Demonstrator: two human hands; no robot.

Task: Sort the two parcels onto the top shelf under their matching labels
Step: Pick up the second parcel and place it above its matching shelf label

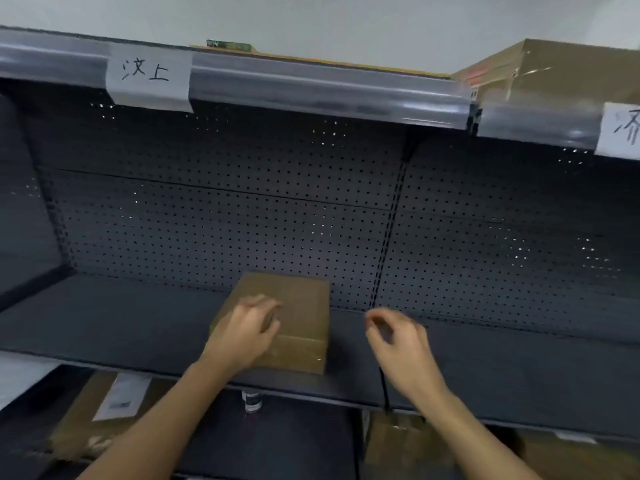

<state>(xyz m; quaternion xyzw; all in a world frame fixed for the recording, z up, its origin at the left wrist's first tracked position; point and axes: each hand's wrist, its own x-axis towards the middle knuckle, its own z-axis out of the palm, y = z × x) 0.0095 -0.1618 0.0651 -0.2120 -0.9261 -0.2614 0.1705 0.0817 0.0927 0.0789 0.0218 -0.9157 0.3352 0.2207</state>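
Small box [298,320] sits on the middle shelf [104,327], below the top shelf [311,88]. Left hand [242,330] rests curled on the box, grip unclear; right hand [398,341] beside the box, loose, empty, ready to lift.

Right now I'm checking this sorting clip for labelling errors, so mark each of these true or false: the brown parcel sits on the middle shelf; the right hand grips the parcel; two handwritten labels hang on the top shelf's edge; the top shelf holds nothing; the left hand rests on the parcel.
1. The brown parcel sits on the middle shelf. True.
2. The right hand grips the parcel. False: it is beside it, empty.
3. Two handwritten labels hang on the top shelf's edge. True.
4. The top shelf holds nothing. False: a cardboard box sits at its right.
5. The left hand rests on the parcel. True.
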